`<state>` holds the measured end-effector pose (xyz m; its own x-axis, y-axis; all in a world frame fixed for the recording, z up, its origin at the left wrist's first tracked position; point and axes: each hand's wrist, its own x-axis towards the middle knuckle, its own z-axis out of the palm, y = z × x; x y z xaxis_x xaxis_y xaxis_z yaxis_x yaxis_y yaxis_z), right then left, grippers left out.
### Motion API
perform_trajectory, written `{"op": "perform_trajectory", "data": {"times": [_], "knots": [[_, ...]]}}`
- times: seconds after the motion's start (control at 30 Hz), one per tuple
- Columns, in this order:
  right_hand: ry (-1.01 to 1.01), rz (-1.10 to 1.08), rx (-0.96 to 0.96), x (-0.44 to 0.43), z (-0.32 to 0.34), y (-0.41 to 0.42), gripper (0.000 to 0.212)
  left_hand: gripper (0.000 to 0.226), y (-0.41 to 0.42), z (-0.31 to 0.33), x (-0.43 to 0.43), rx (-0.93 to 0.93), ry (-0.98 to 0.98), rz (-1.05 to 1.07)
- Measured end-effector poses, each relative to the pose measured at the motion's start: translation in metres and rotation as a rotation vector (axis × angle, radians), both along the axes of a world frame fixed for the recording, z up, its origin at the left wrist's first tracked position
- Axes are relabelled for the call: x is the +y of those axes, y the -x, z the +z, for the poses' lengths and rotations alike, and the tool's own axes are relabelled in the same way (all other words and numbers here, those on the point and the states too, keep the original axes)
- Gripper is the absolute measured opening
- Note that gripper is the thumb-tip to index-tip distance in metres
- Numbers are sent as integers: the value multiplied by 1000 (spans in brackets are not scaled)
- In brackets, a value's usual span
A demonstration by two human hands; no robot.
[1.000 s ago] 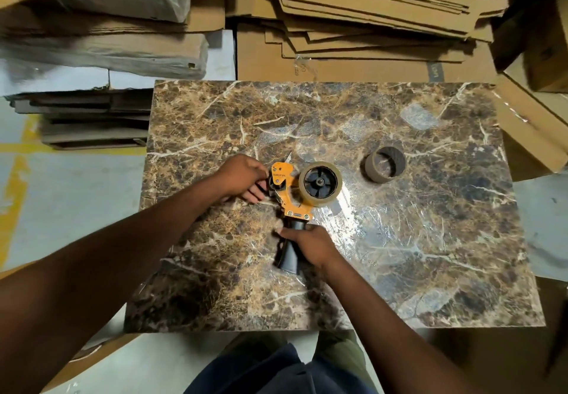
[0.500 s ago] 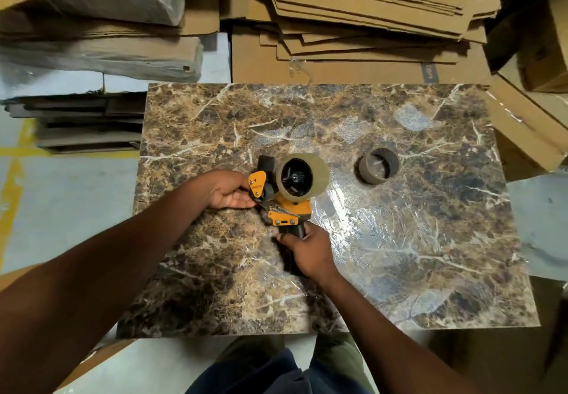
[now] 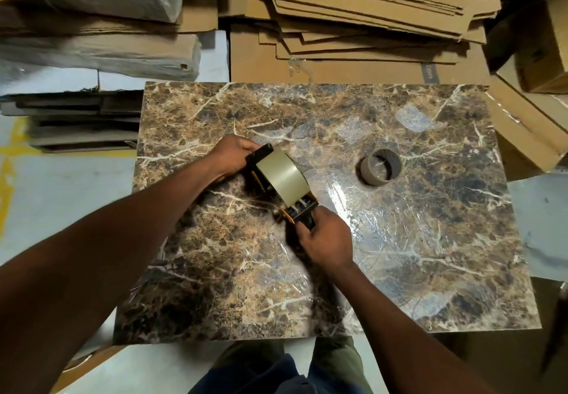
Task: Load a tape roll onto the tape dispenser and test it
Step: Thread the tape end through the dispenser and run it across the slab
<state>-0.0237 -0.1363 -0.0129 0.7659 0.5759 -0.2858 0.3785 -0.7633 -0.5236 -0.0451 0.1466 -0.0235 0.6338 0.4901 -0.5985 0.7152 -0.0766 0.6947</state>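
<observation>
Left hand (image 3: 235, 155) grips the dispenser (image 3: 295, 209) front; right hand (image 3: 325, 236) clasps its handle. Tape roll (image 3: 281, 176) mounted; empty core (image 3: 380, 168) lies apart on bench (image 3: 430, 255).

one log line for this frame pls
left hand: grips dispenser front | right hand: grips handle | tape roll: mounted | empty core: on table, apart

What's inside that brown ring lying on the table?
The ring looks empty: only its inner cardboard wall shows through the open top. Its near wall hides whatever table lies at the bottom, so that cannot be seen.
</observation>
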Motion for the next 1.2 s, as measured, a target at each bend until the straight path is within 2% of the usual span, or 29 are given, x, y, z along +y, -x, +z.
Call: {"op": "perform_trajectory", "data": {"times": [0.23, 0.37, 0.5, 0.6, 0.77, 0.9, 1.0, 1.1, 1.2], "knots": [[103, 131, -111, -12, -10, -9, 25, 38, 2, -19, -14, -68, -243, -194], [222, 132, -41, -3, -2, -19, 34, 38, 13, -26, -15, -121, -317, -321], [271, 197, -62, -5, -5, -17, 38, 28, 22, -43, -8, -235, -514, -422], [283, 223, -72, -4, -5, -16, 38, 27, 25, -46, -5, -253, -643, -536], [307, 250, -65, -7, -7, -19, 36, 14, 29, -54, -4, -270, -600, -635], [298, 259, -74, -7, -13, -21, 37, 40, 35, -64, -4, -323, -618, -604], [293, 274, -79, -9, -15, -22, 37, 44, 37, -70, -4, -372, -611, -605], [299, 287, -98, -8, -15, -22, 37, 47, 39, -70, -2, -332, -602, -633], [298, 290, -83, -8, -10, -21, 37, 46, 43, -71, 4, -311, -684, -753]]}}
